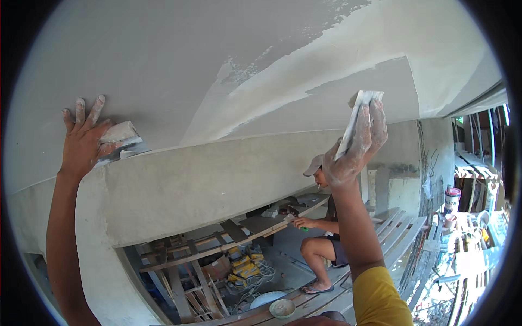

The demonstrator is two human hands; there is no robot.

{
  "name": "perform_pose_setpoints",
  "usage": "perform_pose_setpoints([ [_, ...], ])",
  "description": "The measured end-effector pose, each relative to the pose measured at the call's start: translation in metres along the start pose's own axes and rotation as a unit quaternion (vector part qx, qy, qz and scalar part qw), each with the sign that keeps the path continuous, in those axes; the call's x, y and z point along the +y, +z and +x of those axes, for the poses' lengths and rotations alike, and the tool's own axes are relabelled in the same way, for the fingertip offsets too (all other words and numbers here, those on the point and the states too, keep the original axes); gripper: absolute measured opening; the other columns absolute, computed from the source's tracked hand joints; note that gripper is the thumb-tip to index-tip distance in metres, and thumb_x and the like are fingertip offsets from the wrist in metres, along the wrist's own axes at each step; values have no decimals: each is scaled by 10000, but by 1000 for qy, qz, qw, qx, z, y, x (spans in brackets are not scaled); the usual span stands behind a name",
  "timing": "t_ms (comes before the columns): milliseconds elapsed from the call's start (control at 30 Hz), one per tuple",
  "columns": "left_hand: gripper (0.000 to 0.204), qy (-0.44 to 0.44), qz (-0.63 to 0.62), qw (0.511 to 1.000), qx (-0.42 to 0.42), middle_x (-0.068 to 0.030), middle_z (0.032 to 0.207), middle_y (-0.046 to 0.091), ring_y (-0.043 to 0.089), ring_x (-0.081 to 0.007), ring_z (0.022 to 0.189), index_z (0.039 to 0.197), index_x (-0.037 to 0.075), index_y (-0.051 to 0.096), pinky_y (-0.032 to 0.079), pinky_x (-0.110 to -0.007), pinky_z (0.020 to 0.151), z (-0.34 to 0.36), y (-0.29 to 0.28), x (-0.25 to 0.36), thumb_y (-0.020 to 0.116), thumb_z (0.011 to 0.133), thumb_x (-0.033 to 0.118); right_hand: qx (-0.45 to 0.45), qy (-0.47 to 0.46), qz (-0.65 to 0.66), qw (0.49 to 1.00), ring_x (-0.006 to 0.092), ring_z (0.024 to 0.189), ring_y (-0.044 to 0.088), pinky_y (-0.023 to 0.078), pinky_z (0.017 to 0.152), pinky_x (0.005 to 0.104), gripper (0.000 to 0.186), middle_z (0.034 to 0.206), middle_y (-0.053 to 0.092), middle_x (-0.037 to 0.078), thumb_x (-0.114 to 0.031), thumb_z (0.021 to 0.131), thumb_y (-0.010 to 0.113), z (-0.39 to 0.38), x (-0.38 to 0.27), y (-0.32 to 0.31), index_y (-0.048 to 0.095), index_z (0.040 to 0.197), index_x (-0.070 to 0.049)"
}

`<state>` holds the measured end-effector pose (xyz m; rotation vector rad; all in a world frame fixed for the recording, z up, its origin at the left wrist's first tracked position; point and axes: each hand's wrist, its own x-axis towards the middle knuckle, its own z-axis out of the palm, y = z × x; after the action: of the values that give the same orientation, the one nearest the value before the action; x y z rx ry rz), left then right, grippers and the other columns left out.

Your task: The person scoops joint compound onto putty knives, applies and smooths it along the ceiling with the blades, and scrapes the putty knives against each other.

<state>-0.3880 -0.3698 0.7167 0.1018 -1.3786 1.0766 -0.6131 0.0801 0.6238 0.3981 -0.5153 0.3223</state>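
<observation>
My left hand [84,133] is raised to the grey plastered ceiling [147,54], three fingers spread, with a putty-smeared scraper [122,133] held between thumb and forefinger near the wall's top edge. My right hand [356,152], coated with pale dust, grips a flat, white-smeared tool [350,122], held upright in the view just below a patch of lighter and darker plaster; whether it touches the ceiling I cannot tell. Its thumb is mostly hidden. Both forearms rise from the lower edge.
A co-worker in a cap [318,250] sits on the plank scaffold [389,233], holding a small tool over a board. A bowl [282,308] rests on the lower planks. Yellow items [244,266] and cables lie below. A pink-lidded bucket [451,202] stands among clutter at the right.
</observation>
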Motion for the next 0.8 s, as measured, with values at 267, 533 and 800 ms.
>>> perform_pose_setpoints([
  [267, 519, -106, -1, 978, -179, -34, 1561, 254, 100, -397, 1449, 1156, 156, 669, 30, -629, 1133, 19, -44, 33, 641, 786, 519, 187, 64, 14, 980, 350, 1249, 382, 280, 1030, 464, 480, 1347, 435, 185, -157, 851, 619, 67, -14, 43, 564, 1326, -108],
  [533, 520, -71, 6, 979, -190, -47, 1577, 207, 101, -423, 1439, 1168, 162, 667, 23, -644, 1122, 25, -45, 30, 626, 807, 533, 224, 52, -108, 967, 301, 1255, 400, 299, 1046, 436, 441, 1356, 454, 165, -127, 850, 588, 105, -5, 74, 601, 1286, -65],
  [800, 589, -62, 10, 967, -246, -170, 1574, 142, 32, -500, 1420, 1184, 125, 663, -13, -642, 1118, 38, -56, 31, 584, 828, 588, 224, 117, -18, 967, 280, 1222, 382, 263, 1010, 400, 603, 1364, 477, 67, 50, 689, 621, 63, -28, 113, 608, 1270, -114],
])
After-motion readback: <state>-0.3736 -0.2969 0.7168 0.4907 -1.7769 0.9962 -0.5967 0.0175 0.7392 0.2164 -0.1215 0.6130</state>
